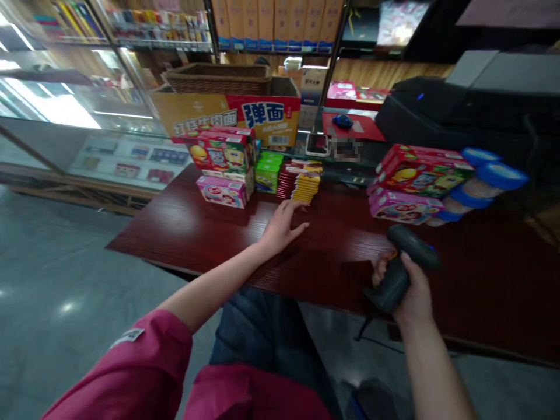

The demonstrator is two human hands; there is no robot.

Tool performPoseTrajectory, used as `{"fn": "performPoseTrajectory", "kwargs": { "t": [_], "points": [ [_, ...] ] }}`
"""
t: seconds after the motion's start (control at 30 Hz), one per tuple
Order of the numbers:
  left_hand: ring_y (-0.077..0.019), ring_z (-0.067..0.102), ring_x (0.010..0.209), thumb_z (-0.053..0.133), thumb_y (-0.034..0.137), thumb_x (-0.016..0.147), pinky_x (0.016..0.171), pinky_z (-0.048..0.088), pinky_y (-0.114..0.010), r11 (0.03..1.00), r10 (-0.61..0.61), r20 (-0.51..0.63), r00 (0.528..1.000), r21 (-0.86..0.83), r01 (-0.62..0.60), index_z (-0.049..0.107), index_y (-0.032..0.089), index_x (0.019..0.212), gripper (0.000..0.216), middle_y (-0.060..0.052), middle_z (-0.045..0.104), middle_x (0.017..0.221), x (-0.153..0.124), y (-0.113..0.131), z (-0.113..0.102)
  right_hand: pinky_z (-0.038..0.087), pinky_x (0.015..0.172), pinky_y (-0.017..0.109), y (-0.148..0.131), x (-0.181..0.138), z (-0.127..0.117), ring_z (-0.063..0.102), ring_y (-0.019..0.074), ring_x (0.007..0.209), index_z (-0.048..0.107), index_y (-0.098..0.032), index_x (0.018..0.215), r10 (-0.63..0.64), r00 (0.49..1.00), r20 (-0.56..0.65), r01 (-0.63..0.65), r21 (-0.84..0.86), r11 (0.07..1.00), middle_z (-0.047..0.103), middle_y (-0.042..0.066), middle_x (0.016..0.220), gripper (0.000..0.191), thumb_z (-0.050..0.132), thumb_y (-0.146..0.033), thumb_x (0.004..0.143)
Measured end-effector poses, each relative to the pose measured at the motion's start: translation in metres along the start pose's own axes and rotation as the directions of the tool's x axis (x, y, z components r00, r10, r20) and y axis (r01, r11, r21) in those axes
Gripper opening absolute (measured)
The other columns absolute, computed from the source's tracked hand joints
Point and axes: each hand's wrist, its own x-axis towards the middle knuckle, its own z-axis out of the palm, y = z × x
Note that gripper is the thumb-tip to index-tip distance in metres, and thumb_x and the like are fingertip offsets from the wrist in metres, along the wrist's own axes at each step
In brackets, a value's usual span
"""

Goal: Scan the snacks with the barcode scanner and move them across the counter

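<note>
My right hand [413,286] is wrapped round the handle of a dark barcode scanner [396,280], held over the front edge of the counter. A cable hangs from the scanner's lower end. My left hand [282,227] reaches over the wooden counter [336,251], fingers apart and holding nothing. Just beyond its fingertips stands a stack of yellow packets [306,188]. Dark red packets [286,179] are piled beside them, and green packs [268,172] come after those. Left of these, red boxes [223,150] rest on pink boxes [223,191].
On the right, more red boxes [422,169] sit on pink boxes [405,205], beside blue-lidded jars [470,189]. A printed carton [266,119] and a wicker basket [219,79] stand at the back. Behind the right side is a black machine [424,111]. A glass display case [126,157] is at left.
</note>
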Motion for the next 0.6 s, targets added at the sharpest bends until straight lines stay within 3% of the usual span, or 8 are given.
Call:
{"fn": "performPoseTrajectory", "kwargs": {
  "t": [0.1, 0.2, 0.3, 0.37, 0.43, 0.5, 0.6],
  "points": [
    [-0.0230, 0.068, 0.106, 0.072, 0.022, 0.096, 0.100, 0.055, -0.039, 0.986, 0.029, -0.090, 0.995, 0.167, -0.014, 0.065, 0.024, 0.122, 0.027, -0.005, 0.071, 0.105, -0.029, -0.018, -0.065, 0.037, 0.034, 0.023, 0.022, -0.002, 0.037, 0.041, 0.0116, 0.043, 0.069, -0.024, 0.072, 0.091, 0.984, 0.156, -0.093, 0.005, 0.996, 0.050, 0.000, 0.058, 0.031, 0.086, -0.049, 0.065],
    [-0.0206, 0.067, 0.098, 0.074, 0.027, 0.095, 0.095, 0.056, -0.037, 0.957, 0.058, -0.279, 0.958, 0.288, 0.027, 0.066, 0.024, 0.116, 0.022, -0.003, 0.070, 0.101, -0.049, -0.042, -0.112, 0.040, 0.034, 0.021, 0.044, 0.002, 0.072, 0.045, 0.0100, 0.042, 0.071, -0.020, 0.077, 0.190, 0.935, 0.298, -0.202, 0.009, 0.979, 0.054, -0.001, 0.058, 0.039, 0.089, -0.052, 0.064],
    [-0.0217, 0.066, 0.104, 0.080, 0.031, 0.091, 0.092, 0.057, -0.036, 0.952, 0.048, -0.539, 0.841, 0.280, 0.125, 0.064, 0.022, 0.119, 0.034, -0.006, 0.066, 0.113, -0.052, -0.068, -0.148, 0.041, 0.036, 0.019, 0.062, 0.006, 0.105, 0.046, 0.0084, 0.044, 0.072, -0.018, 0.078, 0.272, 0.879, 0.393, -0.295, -0.002, 0.955, 0.056, -0.002, 0.059, 0.043, 0.091, -0.053, 0.063],
    [-0.0225, 0.065, 0.108, 0.082, 0.035, 0.088, 0.092, 0.058, -0.037, 0.961, 0.002, -0.654, 0.757, 0.210, 0.179, 0.061, 0.022, 0.126, 0.046, -0.009, 0.062, 0.122, -0.044, -0.082, -0.171, 0.042, 0.036, 0.019, 0.071, 0.006, 0.123, 0.047, 0.0080, 0.044, 0.073, -0.017, 0.078, 0.319, 0.843, 0.433, -0.339, -0.033, 0.940, 0.056, -0.002, 0.060, 0.045, 0.092, -0.055, 0.062],
    [-0.0235, 0.064, 0.113, 0.085, 0.039, 0.085, 0.096, 0.058, -0.038, 0.965, -0.036, -0.706, 0.708, 0.159, 0.208, 0.057, 0.023, 0.133, 0.058, -0.011, 0.058, 0.130, -0.028, -0.094, -0.194, 0.042, 0.036, 0.019, 0.078, 0.005, 0.137, 0.048, 0.0080, 0.044, 0.073, -0.016, 0.077, 0.348, 0.815, 0.464, -0.360, -0.064, 0.931, 0.057, -0.002, 0.060, 0.047, 0.093, -0.056, 0.061],
    [-0.0253, 0.062, 0.120, 0.088, 0.042, 0.080, 0.104, 0.056, -0.041, 0.966, -0.064, -0.718, 0.693, 0.131, 0.225, 0.053, 0.026, 0.138, 0.070, -0.012, 0.056, 0.137, -0.009, -0.105, -0.214, 0.043, 0.036, 0.019, 0.082, 0.003, 0.145, 0.049, 0.0084, 0.045, 0.074, -0.016, 0.076, 0.362, 0.797, 0.484, -0.368, -0.086, 0.926, 0.058, -0.001, 0.061, 0.048, 0.094, -0.057, 0.061],
    [-0.0283, 0.060, 0.128, 0.093, 0.038, 0.073, 0.110, 0.053, -0.045, 0.968, -0.183, -0.649, 0.738, 0.010, 0.249, 0.047, 0.027, 0.143, 0.085, -0.013, 0.056, 0.141, 0.018, -0.120, -0.233, 0.043, 0.037, 0.020, 0.084, 0.003, 0.146, 0.048, 0.0086, 0.045, 0.074, -0.016, 0.076, 0.368, 0.793, 0.485, -0.374, -0.090, 0.923, 0.058, 0.000, 0.061, 0.047, 0.093, -0.057, 0.061]
  ]
}}
